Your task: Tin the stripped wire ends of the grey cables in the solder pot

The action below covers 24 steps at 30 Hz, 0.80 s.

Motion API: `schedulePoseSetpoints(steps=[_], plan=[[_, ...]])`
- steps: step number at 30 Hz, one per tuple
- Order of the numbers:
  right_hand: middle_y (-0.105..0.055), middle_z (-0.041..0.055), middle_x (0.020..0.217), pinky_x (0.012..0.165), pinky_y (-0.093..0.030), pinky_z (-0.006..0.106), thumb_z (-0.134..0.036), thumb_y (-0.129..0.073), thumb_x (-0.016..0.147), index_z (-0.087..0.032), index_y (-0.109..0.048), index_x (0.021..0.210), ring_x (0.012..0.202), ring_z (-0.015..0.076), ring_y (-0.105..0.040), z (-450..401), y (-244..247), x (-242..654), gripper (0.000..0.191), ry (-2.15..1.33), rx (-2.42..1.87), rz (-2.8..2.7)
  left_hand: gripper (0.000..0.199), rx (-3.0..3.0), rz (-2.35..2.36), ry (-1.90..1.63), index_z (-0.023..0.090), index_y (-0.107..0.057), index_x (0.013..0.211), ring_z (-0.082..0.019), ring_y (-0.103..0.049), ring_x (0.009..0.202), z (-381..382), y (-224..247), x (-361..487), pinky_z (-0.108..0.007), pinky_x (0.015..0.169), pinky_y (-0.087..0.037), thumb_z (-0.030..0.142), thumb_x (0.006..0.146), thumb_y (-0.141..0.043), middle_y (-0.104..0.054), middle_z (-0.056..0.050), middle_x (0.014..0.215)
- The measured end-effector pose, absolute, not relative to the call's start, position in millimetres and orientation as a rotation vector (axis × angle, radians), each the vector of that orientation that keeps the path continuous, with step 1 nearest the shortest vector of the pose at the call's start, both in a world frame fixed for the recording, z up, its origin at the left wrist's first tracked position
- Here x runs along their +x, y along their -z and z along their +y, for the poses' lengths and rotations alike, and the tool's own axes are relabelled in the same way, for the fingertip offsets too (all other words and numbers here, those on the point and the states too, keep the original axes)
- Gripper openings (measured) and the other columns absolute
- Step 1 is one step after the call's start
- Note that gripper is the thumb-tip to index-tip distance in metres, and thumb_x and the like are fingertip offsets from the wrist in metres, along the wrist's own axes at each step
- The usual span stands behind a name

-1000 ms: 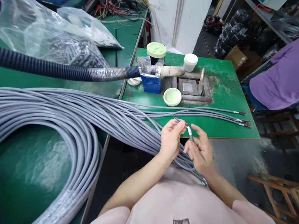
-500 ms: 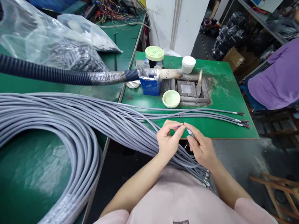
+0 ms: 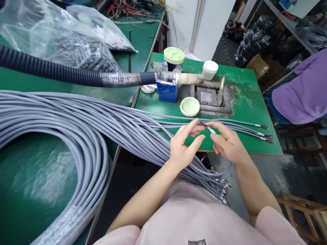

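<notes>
My right hand [image 3: 229,143] pinches the end of a grey cable near its white sleeve [image 3: 212,130]. Thin dark and reddish wires [image 3: 202,123] stick out of that end towards my left hand [image 3: 185,146]. The left thumb and index finger are spread apart, with the index fingertip close beside the wires; whether it touches them I cannot tell. Under both hands runs a thick bundle of grey cables [image 3: 135,135]. Several cable ends with white sleeves [image 3: 223,188] hang at my waist, and others with bared wires [image 3: 266,138] lie on the green table [image 3: 244,102].
A square metal pot [image 3: 206,96] with a spatula [image 3: 221,90] is set in the table. Around it are a pale green dish [image 3: 190,106], a white tub [image 3: 210,69], a blue box [image 3: 167,91] and a ribbed hose [image 3: 67,72]. A person in purple [image 3: 311,87] is at the right.
My left thumb and fingers have parted from the wires. The right hand keeps the cable end, now slightly farther right, with its white sleeve more visible. The view has shifted slightly.
</notes>
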State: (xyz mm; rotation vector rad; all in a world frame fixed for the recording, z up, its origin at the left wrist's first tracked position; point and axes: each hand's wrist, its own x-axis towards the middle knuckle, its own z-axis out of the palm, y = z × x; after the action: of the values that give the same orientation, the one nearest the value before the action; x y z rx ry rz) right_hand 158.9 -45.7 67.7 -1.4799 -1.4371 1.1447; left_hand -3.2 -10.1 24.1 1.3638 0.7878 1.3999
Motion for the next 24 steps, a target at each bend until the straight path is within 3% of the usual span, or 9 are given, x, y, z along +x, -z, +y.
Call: schedulePoseSetpoints(steps=[3,8,15,24], plan=[[-0.037,-0.0137,0.034,0.040,-0.041,0.023,-0.035,-0.052,0.089,-0.020,-0.054,0.125,0.027,0.0080,-0.032,-15,-74,169,0.039,-1.239,-1.409,-1.378,0.047,1.317,0.810,-1.418,0.026,-0.065,0.122,-0.019,-0.064,0.084,-5,-22,-6,-0.034,0.083,-0.050,0.025,0.076,-0.073,-0.074,-0.006,0.098],[-0.036,-0.0148,0.030,0.038,-0.039,0.021,-0.030,-0.053,0.086,-0.018,-0.053,0.125,0.024,0.0073,-0.028,35,-79,181,0.041,-1.359,-1.399,-1.396,0.019,1.723,0.926,-1.355,0.022,-0.073,0.099,-0.017,-0.060,0.072,9,-6,-10,-0.032,0.075,-0.046,0.026,0.085,-0.062,-0.071,-0.005,0.077],[-0.036,-0.0136,0.032,0.036,-0.040,0.021,-0.028,-0.055,0.085,-0.017,-0.057,0.121,0.024,0.0064,-0.029,65,-69,175,0.038,-1.383,-1.534,-1.510,0.023,2.153,0.860,-1.039,0.021,-0.071,0.099,-0.018,-0.060,0.073,14,6,-7,-0.032,0.074,-0.043,0.030,0.091,-0.052,-0.072,-0.007,0.082],[-0.035,-0.0133,0.031,0.034,-0.041,0.020,-0.023,-0.052,0.085,-0.010,-0.057,0.121,0.023,0.0067,-0.031,86,-73,166,0.039,-1.517,-1.665,-1.592,0.023,2.171,0.836,-1.020,0.022,-0.070,0.100,-0.018,-0.060,0.075,15,7,-7,-0.031,0.073,-0.039,0.030,0.091,-0.051,-0.072,-0.006,0.084]])
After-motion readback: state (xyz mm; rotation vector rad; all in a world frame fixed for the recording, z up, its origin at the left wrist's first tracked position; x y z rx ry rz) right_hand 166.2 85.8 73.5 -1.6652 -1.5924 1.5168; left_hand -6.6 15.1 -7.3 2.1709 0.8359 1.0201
